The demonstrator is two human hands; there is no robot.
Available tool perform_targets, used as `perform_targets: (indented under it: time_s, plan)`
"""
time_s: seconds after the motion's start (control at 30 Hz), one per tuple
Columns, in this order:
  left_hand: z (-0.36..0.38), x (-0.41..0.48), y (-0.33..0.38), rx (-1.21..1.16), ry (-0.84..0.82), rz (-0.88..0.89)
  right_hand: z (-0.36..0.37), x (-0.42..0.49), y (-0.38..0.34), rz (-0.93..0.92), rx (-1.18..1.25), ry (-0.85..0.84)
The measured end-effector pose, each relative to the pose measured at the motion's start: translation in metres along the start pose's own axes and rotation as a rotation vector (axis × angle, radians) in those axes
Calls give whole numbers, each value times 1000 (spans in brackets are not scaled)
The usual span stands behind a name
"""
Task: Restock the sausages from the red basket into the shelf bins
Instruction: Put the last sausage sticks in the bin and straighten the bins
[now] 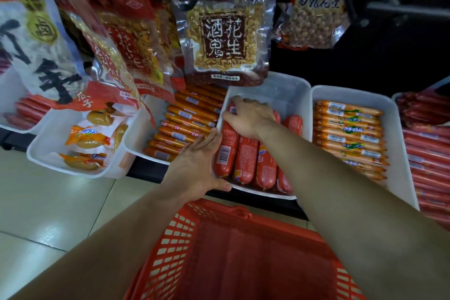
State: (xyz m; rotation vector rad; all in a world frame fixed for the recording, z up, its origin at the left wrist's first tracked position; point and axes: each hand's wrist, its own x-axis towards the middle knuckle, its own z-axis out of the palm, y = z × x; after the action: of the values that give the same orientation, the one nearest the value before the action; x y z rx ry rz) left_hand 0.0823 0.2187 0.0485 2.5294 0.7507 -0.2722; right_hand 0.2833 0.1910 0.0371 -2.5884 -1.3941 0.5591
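Note:
A white shelf bin (280, 95) in the middle holds several thick red sausages (246, 161) lying side by side. My left hand (197, 165) presses flat against the bin's left front corner and the leftmost sausage (224, 151). My right hand (248, 114) rests on the far ends of the sausages inside the bin, fingers curled over them. The red basket (243, 251) stands below, right in front of me, and I see no sausage in the part of it that shows.
A bin of thin orange sausages (187, 124) sits to the left, another (350, 134) to the right. Far right are red sausages (428, 153). A bin of yellow snack packs (90, 139) is at left. Peanut bags (226, 39) hang above on black hooks. Pale floor tiles lie at lower left.

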Motion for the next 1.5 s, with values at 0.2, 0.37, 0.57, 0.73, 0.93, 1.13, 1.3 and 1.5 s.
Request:
perform_targets:
  time_s: [0.2, 0.37, 0.57, 0.73, 0.93, 1.13, 1.3, 1.5]
  plan:
    - [1, 1, -1, 6, -14, -3, -15, 2, 9, -3, 37, -100]
    - [0, -1, 0, 10, -11, -6, -7, -22, 44, 83, -133, -26]
    - [-1, -2, 2, 20, -6, -17, -10, -34, 58, 33, -26, -41]
    - [-2, 0, 3, 47, 2, -15, -5, -85, 70, -162, -104, -35]
    - [-5, -3, 5, 38, 6, -7, -14, -149, 110, -217, -282, -192]
    - [-7, -5, 11, 27, 5, -10, 10, -182, 104, -118, -234, -174]
    - [-9, -6, 11, -10, 3, -3, 3, -180, 121, -204, -250, -224]
    - [-11, -8, 15, -12, 1, -30, -6, -176, 127, -257, -246, -217]
